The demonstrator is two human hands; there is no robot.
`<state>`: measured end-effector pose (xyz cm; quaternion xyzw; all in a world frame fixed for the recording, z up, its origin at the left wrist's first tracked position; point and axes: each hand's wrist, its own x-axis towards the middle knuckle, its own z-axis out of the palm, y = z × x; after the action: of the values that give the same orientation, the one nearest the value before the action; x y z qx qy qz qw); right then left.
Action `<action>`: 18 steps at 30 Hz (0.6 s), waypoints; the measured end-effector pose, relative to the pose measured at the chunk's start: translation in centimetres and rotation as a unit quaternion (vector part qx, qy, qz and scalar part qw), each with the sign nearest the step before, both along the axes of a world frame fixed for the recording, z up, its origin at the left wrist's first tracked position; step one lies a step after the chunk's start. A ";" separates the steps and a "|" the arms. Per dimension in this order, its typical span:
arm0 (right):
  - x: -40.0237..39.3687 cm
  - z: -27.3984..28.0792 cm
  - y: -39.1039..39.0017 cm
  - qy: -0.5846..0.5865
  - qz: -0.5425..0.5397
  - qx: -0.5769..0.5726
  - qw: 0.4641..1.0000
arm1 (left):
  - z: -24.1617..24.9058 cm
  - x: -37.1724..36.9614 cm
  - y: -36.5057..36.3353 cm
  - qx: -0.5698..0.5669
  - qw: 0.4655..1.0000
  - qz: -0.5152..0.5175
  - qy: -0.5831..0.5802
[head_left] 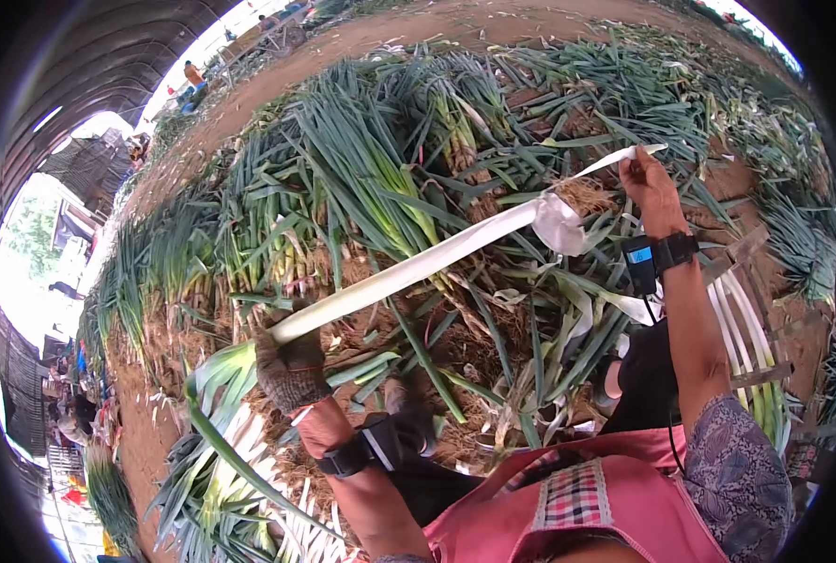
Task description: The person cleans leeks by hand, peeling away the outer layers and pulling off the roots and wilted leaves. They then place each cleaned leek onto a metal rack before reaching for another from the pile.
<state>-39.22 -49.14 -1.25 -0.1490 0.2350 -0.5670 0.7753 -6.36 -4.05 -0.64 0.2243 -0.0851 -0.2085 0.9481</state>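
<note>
My left hand (291, 364), in a grey knitted glove, is closed around a long green onion (408, 270) where the white stalk turns into green leaves. The stalk slants up to the right, and its rooted end (582, 197) lies near my right hand. Bare and closed in a pinch, my right hand (651, 192) grips a thin white strip of peel (605, 161) that stretches from the root end. A loose flap of white skin (559, 225) hangs off that end. The green leaves (225, 371) trail down to the left, below my glove.
Heaps of unpeeled green onions (361, 159) cover the ground ahead. White-stalked onions (286, 469) lie at lower left, and more rest in a rack (751, 328) at right. Peel scraps (568, 347) litter the soil by my feet. Other people (192, 75) are far off at left.
</note>
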 end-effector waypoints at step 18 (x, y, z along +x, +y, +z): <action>9.4 1.6 19.5 0.480 -0.086 -0.779 0.394 | -1.7 -3.3 -3.2 0.391 0.879 0.137 -0.235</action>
<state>-29.80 -29.67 0.38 -0.9147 0.0358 -0.4016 0.0280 -9.61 -7.27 -2.30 0.6286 -0.1852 -0.0344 0.7545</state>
